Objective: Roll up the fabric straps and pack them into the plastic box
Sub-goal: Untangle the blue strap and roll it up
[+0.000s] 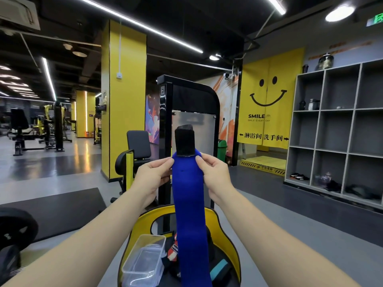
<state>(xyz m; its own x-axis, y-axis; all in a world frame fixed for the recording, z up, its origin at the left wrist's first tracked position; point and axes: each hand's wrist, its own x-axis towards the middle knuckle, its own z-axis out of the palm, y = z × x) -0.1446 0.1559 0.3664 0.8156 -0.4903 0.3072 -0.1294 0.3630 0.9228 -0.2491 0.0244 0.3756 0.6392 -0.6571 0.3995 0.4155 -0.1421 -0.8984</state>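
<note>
A long blue fabric strap (189,204) hangs straight down in front of me, its black end tab (184,141) standing up at the top. My left hand (152,175) pinches the strap's left edge just below the tab. My right hand (213,175) pinches the right edge at the same height. The strap's lower part runs down over the yellow-rimmed seat (227,228). A clear plastic box (146,262) sits on that seat at the lower left. Beside the box lie other straps, one red, white and black (173,250), one teal (218,268).
A black machine frame (186,96) stands right behind the seat. A yellow pillar (124,96) rises to the left, with a black floor mat (53,212) and a weight plate (14,228) near it. Grey cubby shelves (335,129) line the right wall.
</note>
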